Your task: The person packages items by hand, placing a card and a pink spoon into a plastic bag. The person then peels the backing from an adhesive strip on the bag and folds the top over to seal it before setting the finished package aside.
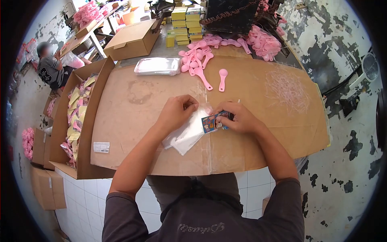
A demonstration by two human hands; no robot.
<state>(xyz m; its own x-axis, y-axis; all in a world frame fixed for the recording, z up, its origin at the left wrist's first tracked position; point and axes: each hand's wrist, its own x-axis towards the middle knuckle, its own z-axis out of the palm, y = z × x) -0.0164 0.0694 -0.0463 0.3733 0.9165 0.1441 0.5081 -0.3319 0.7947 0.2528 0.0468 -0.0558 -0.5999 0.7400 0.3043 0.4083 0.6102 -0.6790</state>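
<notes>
Thumb and forefinger of my left hand [180,109] are pressed together at the upper edge of a clear plastic bag [186,135], which lies slanted on the cardboard-covered table. My right hand [238,117] grips a small printed card [209,124], blue with coloured pictures, over the bag's right side. Something pink shows faintly between the hands, mostly hidden. Beyond them lie a single pink spoon [222,80] and a pile of pink spoons [196,57]. A stack of clear bags [158,66] is at the back left of the table.
A long carton [104,86] of packed pink and yellow items stands along the left edge. Loose clear strands [287,90] lie on the right. Behind are yellow card stacks [186,24], a closed carton [131,40] and a black box [229,16]. Another person [52,66] sits far left.
</notes>
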